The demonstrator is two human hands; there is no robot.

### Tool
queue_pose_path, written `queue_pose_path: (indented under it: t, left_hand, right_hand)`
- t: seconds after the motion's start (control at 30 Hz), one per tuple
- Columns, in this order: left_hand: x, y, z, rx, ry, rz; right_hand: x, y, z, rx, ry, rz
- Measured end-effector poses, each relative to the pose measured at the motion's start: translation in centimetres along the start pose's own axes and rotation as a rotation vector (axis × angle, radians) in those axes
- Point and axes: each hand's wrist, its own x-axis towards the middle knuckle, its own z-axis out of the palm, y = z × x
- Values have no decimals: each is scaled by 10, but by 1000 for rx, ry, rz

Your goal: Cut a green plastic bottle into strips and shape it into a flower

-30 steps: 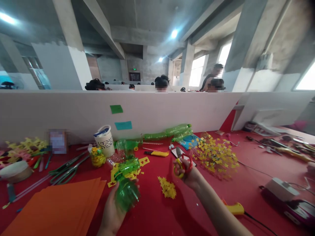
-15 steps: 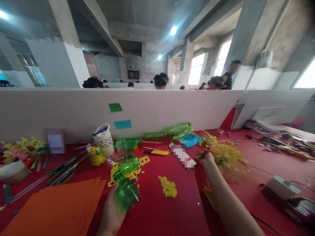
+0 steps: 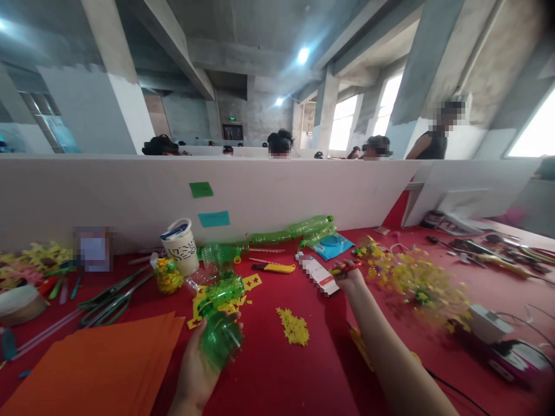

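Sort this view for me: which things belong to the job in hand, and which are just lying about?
Job in hand, judging by what is held:
green bottle piece, in the left hand
red-handled tool, blurred, in the right hand

Apparently just lying about:
orange sheets
yellow utility knife
blue packet

Concrete beams (image 3: 176, 49), glowing ceiling lamp (image 3: 303, 56) — bright window (image 3: 344, 124) beyond a white partition (image 3: 281, 193).
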Motion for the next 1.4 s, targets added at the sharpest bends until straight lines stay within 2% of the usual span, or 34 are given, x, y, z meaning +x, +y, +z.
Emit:
queue_pose_path:
  t: [0.13, 0.33, 0.4, 0.5, 0.63, 0.77, 0.87, 0.9, 0.97, 1.03, 1.1, 1.3, 1.4]
  left_hand:
    - [1, -1, 0, -11, 0, 24]
    - [5, -1, -1, -33, 55, 60]
    - [6, 0, 0, -36, 33, 79]
    - [4, 1, 4, -16, -33, 76]
    - [0, 2, 9, -66, -100, 94]
    - [-2, 2, 12, -96, -27, 94]
    - [-2, 4, 12, -111, 9, 87]
    - [-1, 5, 11, -116, 3, 93]
    - [0, 6, 10, -127, -14, 112]
    - [1, 7, 8, -146, -20, 143]
    - [2, 7, 8, -158, -8, 171]
    - [-2, -3, 13, -56, -22, 145]
    - [-3, -7, 14, -25, -51, 128]
  right_hand:
    - [-38, 27, 20, -117, -177, 37]
    - [-121, 89, 34, -434, -537, 182]
    - [-142, 99, 35, -543, -628, 193]
    - [-162, 104, 37, -664, -691, 171]
    - [-179, 100, 38, -942, -756, 128]
    - [-192, 94, 34, -1162, -927, 141]
    - [-196, 91, 28, -1327, -982, -36]
    - [-196, 90, 26, -1364, -983, -57]
    - [-196, 87, 22, -1409, -1013, 38]
    - [-196, 82, 18, -1388, -1042, 168]
    - [-195, 80, 15, -1358, -1030, 221]
    - [-196, 88, 14, -1212, -935, 228]
    - [-198, 91, 16, -1155, -945, 258]
